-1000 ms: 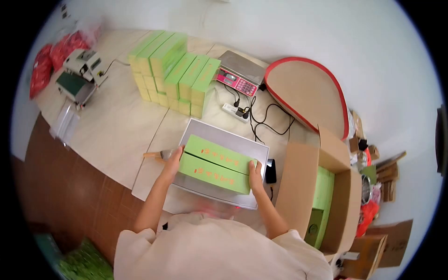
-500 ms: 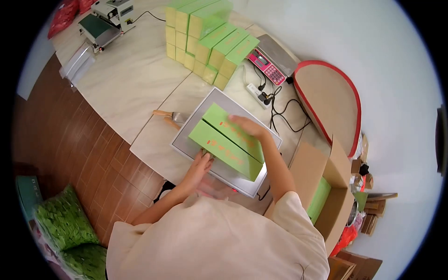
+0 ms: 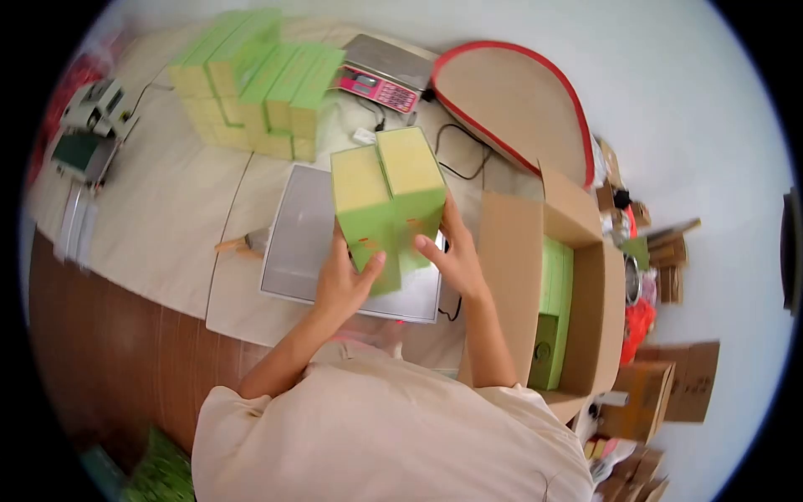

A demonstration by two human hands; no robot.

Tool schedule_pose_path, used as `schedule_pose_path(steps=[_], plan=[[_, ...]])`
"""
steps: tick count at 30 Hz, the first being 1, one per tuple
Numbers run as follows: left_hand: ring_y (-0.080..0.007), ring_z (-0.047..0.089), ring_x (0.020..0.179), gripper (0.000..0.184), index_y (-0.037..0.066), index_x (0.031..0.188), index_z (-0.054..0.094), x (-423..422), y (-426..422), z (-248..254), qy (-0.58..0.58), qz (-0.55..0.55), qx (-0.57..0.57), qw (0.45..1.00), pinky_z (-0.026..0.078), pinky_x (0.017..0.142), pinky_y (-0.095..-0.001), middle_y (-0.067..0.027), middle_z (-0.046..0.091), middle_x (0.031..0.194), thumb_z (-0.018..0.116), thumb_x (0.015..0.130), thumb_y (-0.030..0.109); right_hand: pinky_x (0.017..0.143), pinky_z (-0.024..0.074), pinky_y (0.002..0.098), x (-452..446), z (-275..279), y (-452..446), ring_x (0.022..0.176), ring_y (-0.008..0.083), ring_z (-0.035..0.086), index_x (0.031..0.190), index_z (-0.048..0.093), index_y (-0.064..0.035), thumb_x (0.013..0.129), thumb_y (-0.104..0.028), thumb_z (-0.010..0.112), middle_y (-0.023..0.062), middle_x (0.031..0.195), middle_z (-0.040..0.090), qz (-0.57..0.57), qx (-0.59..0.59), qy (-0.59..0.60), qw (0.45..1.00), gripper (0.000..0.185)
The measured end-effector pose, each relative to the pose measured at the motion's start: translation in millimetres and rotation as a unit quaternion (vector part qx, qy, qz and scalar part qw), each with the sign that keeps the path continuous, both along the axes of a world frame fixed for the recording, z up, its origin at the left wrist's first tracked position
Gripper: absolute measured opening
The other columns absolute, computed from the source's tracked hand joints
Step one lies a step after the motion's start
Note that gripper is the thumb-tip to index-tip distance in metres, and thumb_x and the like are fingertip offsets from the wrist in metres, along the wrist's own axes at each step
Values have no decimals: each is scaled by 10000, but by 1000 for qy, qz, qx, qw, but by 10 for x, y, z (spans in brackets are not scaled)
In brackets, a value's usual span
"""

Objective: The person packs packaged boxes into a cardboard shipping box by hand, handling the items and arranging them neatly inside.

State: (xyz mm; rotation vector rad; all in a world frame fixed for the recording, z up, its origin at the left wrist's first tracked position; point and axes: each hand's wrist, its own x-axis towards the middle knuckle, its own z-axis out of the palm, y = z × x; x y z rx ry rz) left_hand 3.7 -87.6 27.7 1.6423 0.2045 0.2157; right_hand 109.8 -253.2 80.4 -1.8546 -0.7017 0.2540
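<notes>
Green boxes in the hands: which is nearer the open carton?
The right box, held by the right hand; the left box is against the left hand.

— Two green cartons (image 3: pixel 360 222): what do we amend?
— Previously flat; now tipped up, pale-yellow ends (image 3: pixel 410 159) uppermost.
— Our grip?
— Right hand (image 3: pixel 458 255): from carton top to right flank. Left hand (image 3: pixel 347 280): from near side to left flank.

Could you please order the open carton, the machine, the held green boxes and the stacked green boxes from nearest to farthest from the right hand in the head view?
1. Held green boxes, against the right hand.
2. Open carton, to its right.
3. Stacked green boxes, beyond it and leftward.
4. Machine, at the far left.
</notes>
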Motion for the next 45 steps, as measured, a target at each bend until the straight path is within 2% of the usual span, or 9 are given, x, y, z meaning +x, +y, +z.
schedule_pose_path(steps=[2, 9, 14, 16, 18, 24, 26, 32, 45], plan=[[-279, 503, 1161, 765, 25, 1429, 163, 74, -34, 96, -37, 13, 87, 995, 449, 900, -361, -180, 439, 1315, 613, 858, 262, 1073, 291, 396, -169, -35, -125, 1330, 263, 340, 1462, 175, -59, 789, -246, 700, 146, 1463, 306, -42, 55, 10, 998, 874], [-270, 443, 1219, 738, 12, 1424, 179, 60, 143, -71, -78, -43, 84, 993, 380, 987, -366, -173, 390, 1363, 559, 892, 356, 1028, 364, 403, -669, -324, -190, 1289, 288, 397, 1429, 273, -58, 858, -206, 612, 144, 1417, 368, -144, 144, 93, 975, 681], [-253, 242, 1364, 717, -16, 1421, 202, 173, 341, -87, -127, -64, -200, 969, 142, 1120, -366, -165, 266, 1463, 374, 952, 499, 856, 473, 329, -478, -356, -229, 1055, 209, 558, 1219, 487, -11, 969, -278, 449, 100, 1209, 530, -216, 221, 176, 934, 368], [-230, 250, 1358, 685, 3, 1424, 221, 278, 414, 152, -112, -63, -137, 982, 169, 1111, -361, -143, 283, 1457, 380, 958, 480, 863, 467, 325, -274, -339, -196, 1049, 204, 558, 1211, 488, -10, 962, -274, 467, 100, 1206, 532, -231, 228, 186, 927, 363], [-206, 257, 1352, 654, 21, 1427, 241, 403, 443, 410, -101, -57, -76, 990, 197, 1101, -356, -120, 300, 1450, 385, 964, 460, 882, 446, 304, -62, -389, -103, 1039, 194, 554, 1226, 479, -17, 948, -253, 498, 109, 1185, 539, -263, 189, 29, 946, 365], [-185, 367, 1255, 461, 44, 1366, 373, 855, 494, 423, -34, -50, -13, 998, 281, 1047, -311, -105, 400, 1355, 419, 977, 286, 849, 438, 282, 182, -205, 119, 974, 158, 542, 1225, 476, -34, 920, -229, 542, 102, 1100, 559, -212, 203, 160, 942, 368], [-142, 478, 1072, 372, 83, 1302, 458, 931, 480, 382, 5, -77, 15, 997, 372, 939, -264, -69, 512, 1170, 415, 978, 259, 838, 425, 262, 186, -181, 106, 953, 124, 523, 1214, 489, -46, 923, -242, 533, 66, 1055, 555, -198, 195, 158, 947, 354], [-66, 519, 827, 273, 100, 1139, 540, 966, 432, 476, 92, -67, -67, 991, 432, 729, -216, 5, 565, 913, 401, 990, 281, 777, 409, 225, 173, -166, 69, 874, 75, 497, 1149, 519, -60, 932, -257, 513, 13, 951, 546, -181, 168, 146, 958, 293], [-59, 486, 773, 228, 117, 1118, 540, 991, 445, 410, 60, -62, -71, 994, 415, 683, -206, 15, 543, 864, 417, 987, 257, 684, 412, 221, 233, -235, 84, 785, 73, 488, 1113, 525, -50, 940, -226, 509, 13, 887, 524, -157, 183, 143, 960, 247]])
